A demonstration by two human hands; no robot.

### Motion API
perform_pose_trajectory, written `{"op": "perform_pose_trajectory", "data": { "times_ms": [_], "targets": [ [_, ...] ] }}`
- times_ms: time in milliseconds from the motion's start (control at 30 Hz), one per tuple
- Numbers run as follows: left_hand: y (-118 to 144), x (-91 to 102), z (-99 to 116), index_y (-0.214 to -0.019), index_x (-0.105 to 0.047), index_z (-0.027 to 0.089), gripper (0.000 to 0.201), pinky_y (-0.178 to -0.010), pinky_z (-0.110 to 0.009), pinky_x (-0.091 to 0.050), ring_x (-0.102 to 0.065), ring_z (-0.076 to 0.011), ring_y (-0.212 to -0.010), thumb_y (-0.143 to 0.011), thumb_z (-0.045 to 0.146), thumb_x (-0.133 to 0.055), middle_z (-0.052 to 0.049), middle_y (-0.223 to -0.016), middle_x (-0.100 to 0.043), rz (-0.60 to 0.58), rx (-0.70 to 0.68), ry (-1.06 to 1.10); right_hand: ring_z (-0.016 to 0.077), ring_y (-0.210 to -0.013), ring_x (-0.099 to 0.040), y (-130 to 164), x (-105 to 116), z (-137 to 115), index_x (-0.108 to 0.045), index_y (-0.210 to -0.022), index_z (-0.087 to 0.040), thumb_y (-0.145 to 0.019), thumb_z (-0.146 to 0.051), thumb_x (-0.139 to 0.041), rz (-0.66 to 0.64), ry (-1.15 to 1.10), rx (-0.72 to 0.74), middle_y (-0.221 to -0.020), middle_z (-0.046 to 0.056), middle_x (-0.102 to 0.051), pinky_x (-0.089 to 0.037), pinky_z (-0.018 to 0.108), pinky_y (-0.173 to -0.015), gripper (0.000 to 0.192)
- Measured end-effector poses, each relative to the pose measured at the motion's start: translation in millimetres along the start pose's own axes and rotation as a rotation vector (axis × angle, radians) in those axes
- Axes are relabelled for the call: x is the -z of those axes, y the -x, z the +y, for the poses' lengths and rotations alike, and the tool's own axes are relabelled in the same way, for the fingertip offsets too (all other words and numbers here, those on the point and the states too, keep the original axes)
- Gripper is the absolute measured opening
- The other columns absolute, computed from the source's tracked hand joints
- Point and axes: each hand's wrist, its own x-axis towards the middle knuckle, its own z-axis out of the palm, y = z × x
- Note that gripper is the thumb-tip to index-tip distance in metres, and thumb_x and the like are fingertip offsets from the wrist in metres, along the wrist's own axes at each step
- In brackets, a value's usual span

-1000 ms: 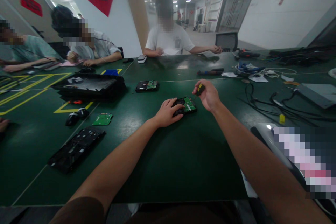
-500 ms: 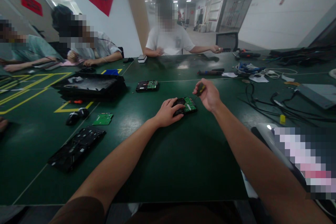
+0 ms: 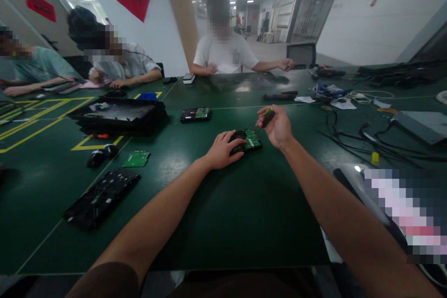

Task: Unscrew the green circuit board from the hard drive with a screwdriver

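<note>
The drive (image 3: 246, 140), mid-table with its green board up, looks dense, stiff and fragile on top, so the left hand (image 3: 223, 149) presses its near-left edge flat while the right hand (image 3: 275, 125) pinches a screwdriver (image 3: 268, 116) above its right side

Bare forearms, brown sleeve edge

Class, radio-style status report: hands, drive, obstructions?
Left hand flat on hard drive. Right hand grips screwdriver above it. Nothing between them.
</note>
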Motion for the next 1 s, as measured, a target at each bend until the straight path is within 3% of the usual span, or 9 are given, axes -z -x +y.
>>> {"op": "perform_pose_trajectory", "data": {
  "times_ms": [200, 367, 533, 767, 1000],
  "targets": [
    [0, 0.8, 0, -0.141, -0.06, 0.033, 0.049, -0.12, -0.059, -0.032, -0.033, -0.0368, -0.147, -0.095, 0.049, -0.064, -0.01, -0.162, -0.036, 0.003, -0.005, -0.006, 0.0151, -0.067, -0.06, -1, 0, 2, -0.062, -0.076, -0.025, -0.079, -0.047, -0.078, 0.094, 0.018, 0.023, -0.073, -0.002, -0.06, -0.054, 0.032, -0.072, 0.027],
    [0, 0.4, 0, -0.142, -0.06, 0.034, 0.049, -0.119, -0.059, -0.032, -0.032, -0.0373, -0.148, -0.095, 0.048, -0.065, -0.01, -0.162, -0.036, 0.001, 0.0, 0.0, 0.0164, -0.064, -0.058, 2, -4, -4, -0.062, -0.074, -0.025, -0.088, -0.057, -0.065, 0.025, 0.009, -0.017, -0.066, -0.001, -0.057, -0.054, 0.036, -0.076, 0.035],
    [0, 0.8, 0, -0.141, -0.06, 0.034, 0.05, -0.12, -0.06, -0.031, -0.033, -0.0372, -0.148, -0.094, 0.048, -0.066, -0.009, -0.162, -0.037, 0.002, 0.006, 0.021, 0.016, -0.059, -0.053, 0, 2, -4, -0.062, -0.077, -0.027, -0.089, -0.071, -0.055, 0.054, -0.004, -0.018, -0.064, -0.002, -0.052, -0.054, 0.036, -0.073, 0.046],
    [1, -0.2, 0, -0.142, -0.059, 0.034, 0.05, -0.119, -0.059, -0.032, -0.032, -0.0373, -0.148, -0.095, 0.049, -0.065, -0.01, -0.162, -0.035, 0.003, -0.003, -0.003, 0.0165, -0.069, -0.061, -5, 9, 2, -0.063, -0.077, -0.026, -0.08, -0.049, -0.074, 0.138, -0.002, 0.003, -0.073, -0.001, -0.061, -0.055, 0.034, -0.078, 0.026],
    [0, 1.4, 1, -0.141, -0.06, 0.034, 0.049, -0.119, -0.059, -0.033, -0.034, -0.0371, -0.147, -0.095, 0.048, -0.065, -0.01, -0.162, -0.036, -0.001, -0.001, -0.001, 0.0161, -0.058, -0.054, 1, 1, -4, -0.061, -0.073, -0.026, -0.088, -0.06, -0.06, 0.031, 0.006, -0.035, -0.061, -0.002, -0.052, -0.055, 0.038, -0.077, 0.038]
  ]
}}
